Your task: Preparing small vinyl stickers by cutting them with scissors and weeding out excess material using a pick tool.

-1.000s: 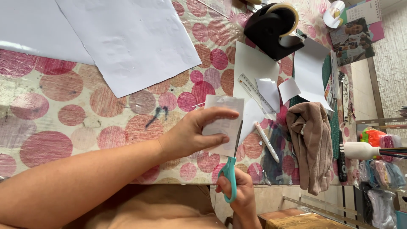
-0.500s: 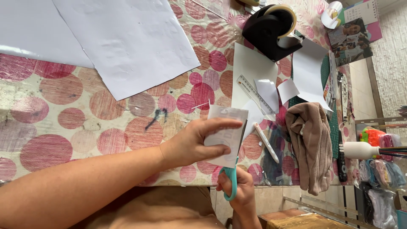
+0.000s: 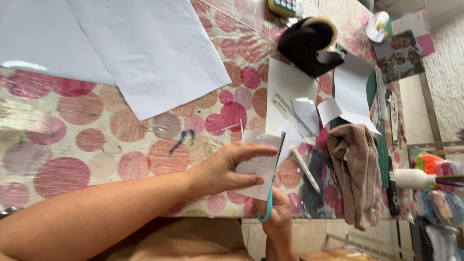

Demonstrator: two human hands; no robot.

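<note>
White paper piece (image 3: 258, 164) sits pinched in the left hand (image 3: 222, 169), thumb on top, fingers curled under, held just over the near table edge. Right hand (image 3: 275, 217) comes up from below, closed around the teal handles of the scissors (image 3: 270, 186); blade runs up along the paper's right edge, tip near the top corner

Change vs a second ago: paper has rotated a bit and slid further onto the blade, left thumb stretched out longer across it. Blade reaches higher up the edge than before. My read: cut is advancing along that right side, paper being fed in rather than the scissors pushed. Can't tell from this view if the blades are parted or closed

Around it: spotted pink tablecloth (image 3: 72, 140), big white sheets (image 3: 145, 53) at far left, black tape dispenser (image 3: 309, 43) at the top, clear ruler (image 3: 290, 113) and small paper offcuts (image 3: 319, 108) beyond the hands, white pen (image 3: 304, 169) just right of the scissors, brown cloth (image 3: 355, 169) bunched further right, white bottle (image 3: 411, 179) at the table's right edge
</note>
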